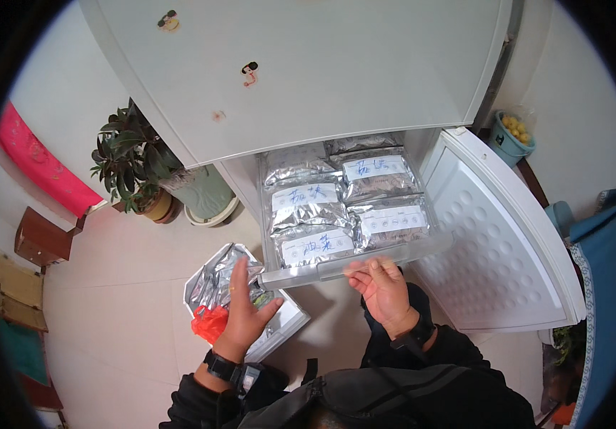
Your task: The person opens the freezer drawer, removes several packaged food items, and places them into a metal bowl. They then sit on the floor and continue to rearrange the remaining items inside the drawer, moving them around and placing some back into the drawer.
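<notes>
A clear plastic freezer drawer is pulled out of the lower compartment of a white refrigerator. Several silver foil bags lie in it in two columns, most bearing white labels with blue handwriting. At the drawer's front lip, my right hand has its palm turned up and its curled fingers and thumb on the clear plastic. My left hand is held with fingers and thumb apart, holding nothing, left of the drawer's front corner. Below it on the floor stands a white drawer with crumpled foil bags and a red plastic bag.
The lower refrigerator door stands swung out on the right. Potted plants in green and yellow pots are on the left. A blue bucket of yellow fruit sits behind the door. Blue cloth hangs at far right.
</notes>
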A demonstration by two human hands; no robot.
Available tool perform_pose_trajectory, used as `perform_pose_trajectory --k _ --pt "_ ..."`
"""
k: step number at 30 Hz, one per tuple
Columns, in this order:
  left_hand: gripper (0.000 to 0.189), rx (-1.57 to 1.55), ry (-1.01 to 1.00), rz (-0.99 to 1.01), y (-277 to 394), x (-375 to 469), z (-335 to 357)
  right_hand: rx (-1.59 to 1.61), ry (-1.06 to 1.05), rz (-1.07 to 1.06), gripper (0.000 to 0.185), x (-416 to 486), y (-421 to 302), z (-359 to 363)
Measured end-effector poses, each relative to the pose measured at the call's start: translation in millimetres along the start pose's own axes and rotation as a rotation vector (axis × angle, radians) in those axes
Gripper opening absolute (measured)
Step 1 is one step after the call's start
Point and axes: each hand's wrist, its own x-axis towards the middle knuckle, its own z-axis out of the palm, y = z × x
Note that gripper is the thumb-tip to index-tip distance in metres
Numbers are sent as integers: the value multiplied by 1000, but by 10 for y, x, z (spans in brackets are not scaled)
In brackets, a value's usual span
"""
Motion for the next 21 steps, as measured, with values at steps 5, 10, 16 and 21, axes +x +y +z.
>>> perform_pose_trajectory --k 5,10,16,21 --pt "77 656 -167 307 366 296 -8 -18 -9 3 16 -9 -15 -7" --pt "72 713 -359 315 542 577 102 -24 2 18 15 -12 -38 26" --pt "69 699 -453 287 505 660 103 -16 -13 8 15 -8 -41 27" --pt "71 712 -336 337 506 602 113 -26 -2 11 14 -9 -40 40"
